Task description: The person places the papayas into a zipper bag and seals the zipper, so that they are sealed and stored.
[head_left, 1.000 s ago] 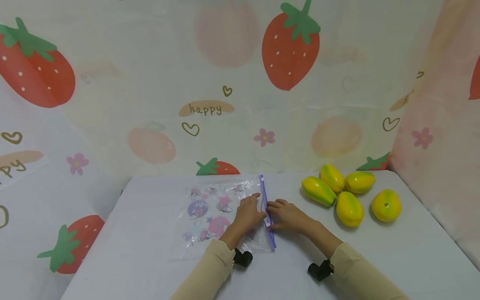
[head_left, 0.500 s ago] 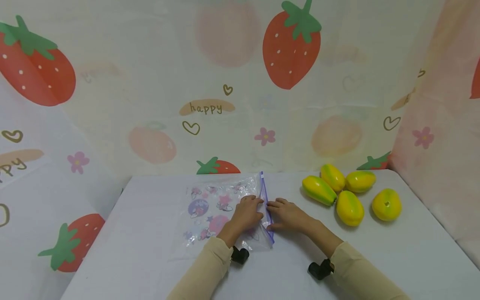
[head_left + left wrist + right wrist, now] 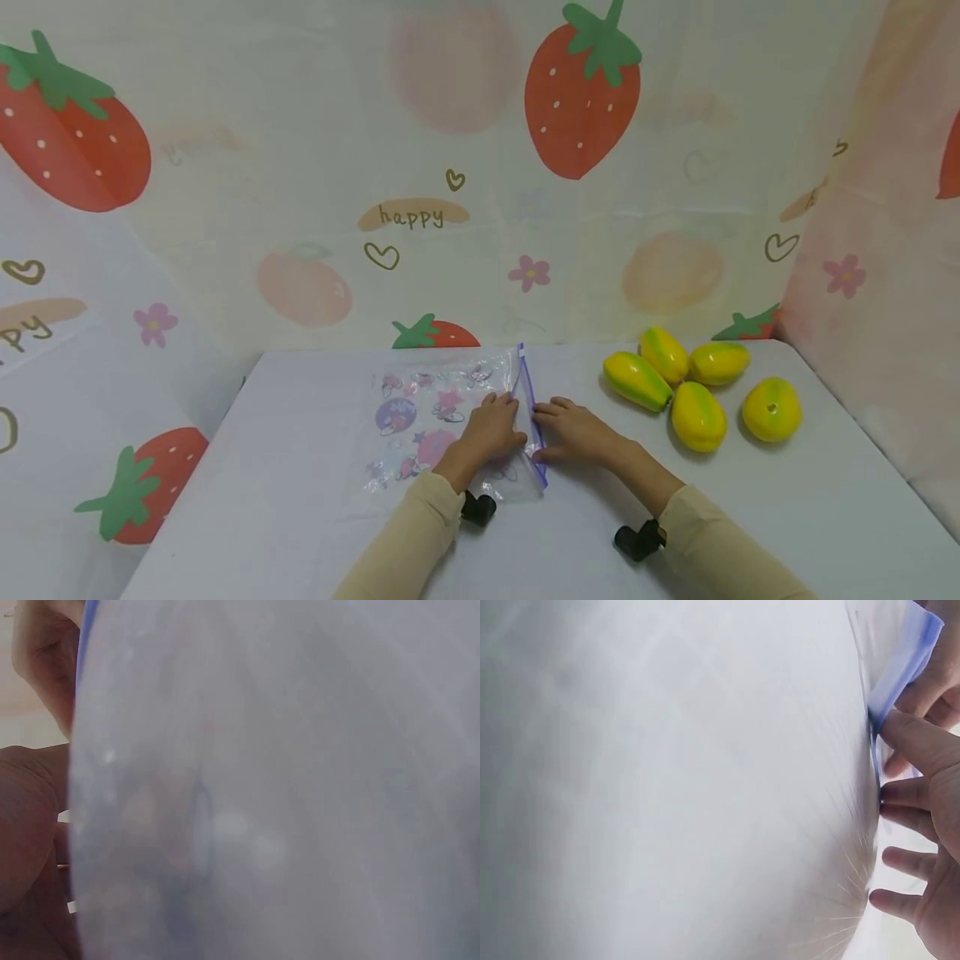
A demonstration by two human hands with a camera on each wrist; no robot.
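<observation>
A clear zip bag [image 3: 396,414] printed with pink and purple cartoons lies flat, its purple zip edge [image 3: 535,433] facing right. My left hand [image 3: 489,429] is on the upper film beside the mouth, its fingers bent and holding the film back from the purple edge. My right hand [image 3: 577,433] rests along that edge; in the right wrist view its thumb [image 3: 919,739] touches the purple strip [image 3: 907,664] and its fingers are spread and fairly straight. Bag film blurs much of the left wrist view and hides the left fingertips there.
Several yellow-green toy fruits, papaya-like, sit at the back right, one of them a rounder fruit [image 3: 772,410] apart from the others. A white table [image 3: 285,500] carries everything. Behind it hangs a strawberry-print cloth [image 3: 480,167].
My left hand has drawn back slightly left and down, and the film has parted from the purple edge, leaving a gap. My right hand has hardly moved. The fruits stay put.
</observation>
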